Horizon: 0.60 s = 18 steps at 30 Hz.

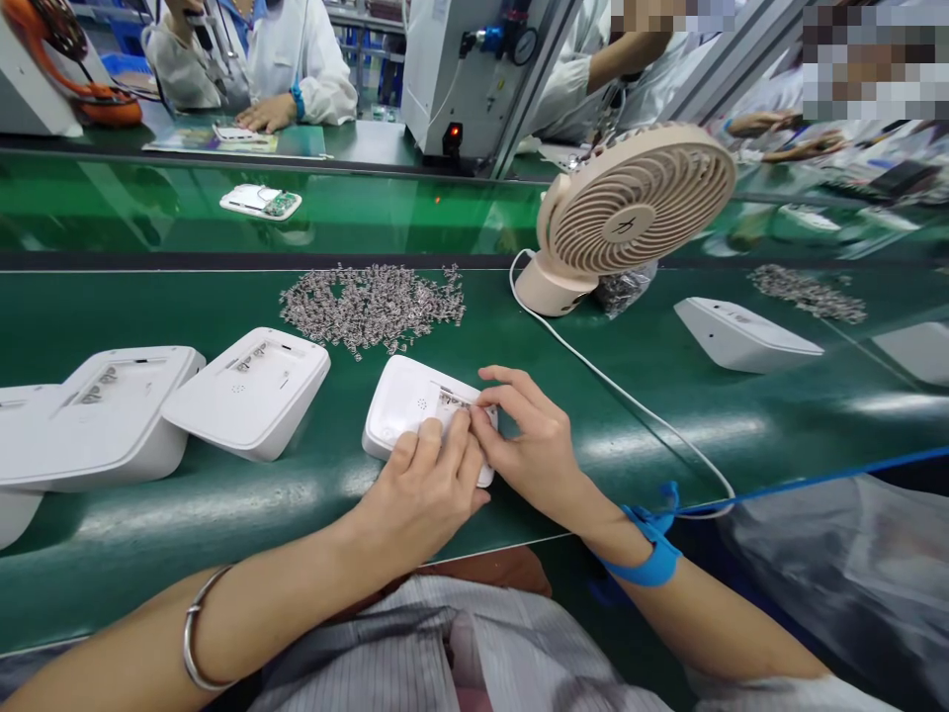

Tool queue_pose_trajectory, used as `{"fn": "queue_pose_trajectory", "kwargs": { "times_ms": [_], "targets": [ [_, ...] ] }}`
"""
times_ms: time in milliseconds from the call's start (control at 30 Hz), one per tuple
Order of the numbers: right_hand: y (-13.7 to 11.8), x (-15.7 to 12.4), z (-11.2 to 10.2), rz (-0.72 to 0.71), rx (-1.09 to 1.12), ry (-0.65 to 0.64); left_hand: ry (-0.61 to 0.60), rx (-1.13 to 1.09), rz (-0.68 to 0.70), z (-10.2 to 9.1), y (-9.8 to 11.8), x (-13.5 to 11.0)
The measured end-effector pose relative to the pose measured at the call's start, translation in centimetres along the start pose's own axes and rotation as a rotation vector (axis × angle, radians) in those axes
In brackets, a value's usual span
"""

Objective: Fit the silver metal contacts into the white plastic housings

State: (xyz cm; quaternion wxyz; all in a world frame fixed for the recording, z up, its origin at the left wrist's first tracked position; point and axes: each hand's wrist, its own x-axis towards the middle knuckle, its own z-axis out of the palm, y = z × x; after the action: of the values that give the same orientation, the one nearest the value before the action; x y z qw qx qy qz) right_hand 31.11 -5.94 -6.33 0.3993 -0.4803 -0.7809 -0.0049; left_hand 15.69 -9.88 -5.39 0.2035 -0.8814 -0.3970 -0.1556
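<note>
White housing (396,400) is lying on the green worktop (311,494), its slotted face turned up, beneath the person's two hands. With it as the clock's centre, the left hand (426,485) is reaching in from 6 o'clock, half open: its bent fingers are resting side by side across the near part of the face, and I cannot tell whether they are gripping or only touching. The right hand (534,445) is bending over from 3 o'clock, nearly closed at the tips: thumb and index finger are meeting by the right end of the recessed compartment (454,398); whether they are pinching a small piece, I cannot tell. At 11 o'clock a heap of small metal pieces (371,302) is lying. At 9 o'clock a second housing (248,396) is sitting face up. Between 1 and 2 o'clock a beige fan (634,198) is standing.
</note>
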Motion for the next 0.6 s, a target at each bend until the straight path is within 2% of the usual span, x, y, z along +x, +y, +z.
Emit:
{"fn": "queue_pose_trajectory", "kwargs": {
  "times_ms": [333, 600],
  "targets": [
    [-0.4, -2.0, -0.5, -0.007, 0.077, -0.016, -0.002, 0.043, -0.006, 0.1, 0.1, -0.1],
    [-0.3, -2.1, -0.8, -0.026, 0.096, -0.060, -0.015, 0.083, 0.003, -0.1, 0.2, 0.0]
  ]
}}
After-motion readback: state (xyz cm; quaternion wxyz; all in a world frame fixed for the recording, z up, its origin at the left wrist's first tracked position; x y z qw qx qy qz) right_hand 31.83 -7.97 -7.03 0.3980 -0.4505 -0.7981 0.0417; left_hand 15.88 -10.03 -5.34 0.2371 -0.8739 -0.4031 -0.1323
